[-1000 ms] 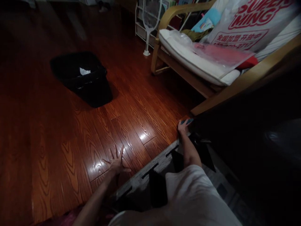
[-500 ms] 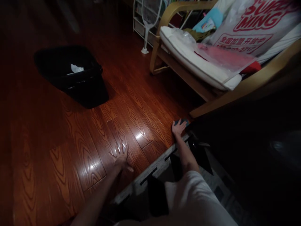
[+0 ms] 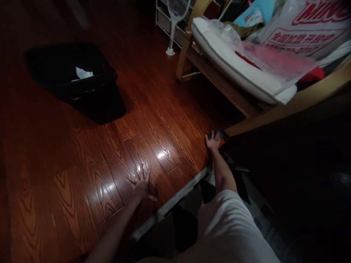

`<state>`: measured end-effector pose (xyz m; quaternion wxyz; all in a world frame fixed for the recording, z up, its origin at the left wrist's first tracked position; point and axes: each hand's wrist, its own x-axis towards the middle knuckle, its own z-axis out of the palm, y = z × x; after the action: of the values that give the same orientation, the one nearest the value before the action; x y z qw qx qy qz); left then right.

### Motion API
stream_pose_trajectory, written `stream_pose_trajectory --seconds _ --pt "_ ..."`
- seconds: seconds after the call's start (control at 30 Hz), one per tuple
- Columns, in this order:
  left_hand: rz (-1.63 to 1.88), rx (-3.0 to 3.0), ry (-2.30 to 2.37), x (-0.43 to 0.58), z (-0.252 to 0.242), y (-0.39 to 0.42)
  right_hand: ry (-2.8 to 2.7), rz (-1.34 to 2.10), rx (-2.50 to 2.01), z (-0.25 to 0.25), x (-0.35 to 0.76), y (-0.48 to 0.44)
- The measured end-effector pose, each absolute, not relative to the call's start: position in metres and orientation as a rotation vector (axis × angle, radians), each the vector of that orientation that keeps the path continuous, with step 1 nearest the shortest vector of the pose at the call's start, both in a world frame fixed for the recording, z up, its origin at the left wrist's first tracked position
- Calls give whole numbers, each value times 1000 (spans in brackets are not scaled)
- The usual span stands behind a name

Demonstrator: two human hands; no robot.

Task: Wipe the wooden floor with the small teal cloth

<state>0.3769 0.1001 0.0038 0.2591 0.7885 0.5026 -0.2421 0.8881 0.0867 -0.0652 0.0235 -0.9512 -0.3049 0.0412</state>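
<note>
My left hand (image 3: 141, 181) lies flat on the glossy wooden floor (image 3: 90, 153) with its fingers spread, holding nothing. My right hand (image 3: 213, 141) reaches forward and rests its fingers on a small dark blue object (image 3: 215, 134) that lies on the floor beside the wooden chair's runner (image 3: 274, 113). The object is mostly hidden under the fingers, so I cannot make out what it is. Both arms are stretched out in front of me.
A black bin (image 3: 79, 84) with white paper inside stands at the left. A wooden armchair (image 3: 241, 73) with a white cushion, plastic bags and clothes fills the upper right. A grey patterned rug (image 3: 175, 204) lies under me. A white racket-shaped swatter (image 3: 175, 22) leans at the back.
The view has shifted forward and slightly left. My right hand has stayed on the small blue object by the chair runner. My left hand has kept its flat press on the floor.
</note>
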Motion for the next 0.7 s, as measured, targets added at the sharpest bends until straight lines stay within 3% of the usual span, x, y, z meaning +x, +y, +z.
stream_pose_trajectory --seconds 0.23,0.47,0.7 --pt "-695 2160 1350 376 3 98 -822 282 -3003 -64 907 140" --pt "-705 2175 1372 375 1 97 -1446 221 -2751 -65 890 143" --pt "-738 2165 1379 377 -4 95 -817 225 -2947 -66 930 144"
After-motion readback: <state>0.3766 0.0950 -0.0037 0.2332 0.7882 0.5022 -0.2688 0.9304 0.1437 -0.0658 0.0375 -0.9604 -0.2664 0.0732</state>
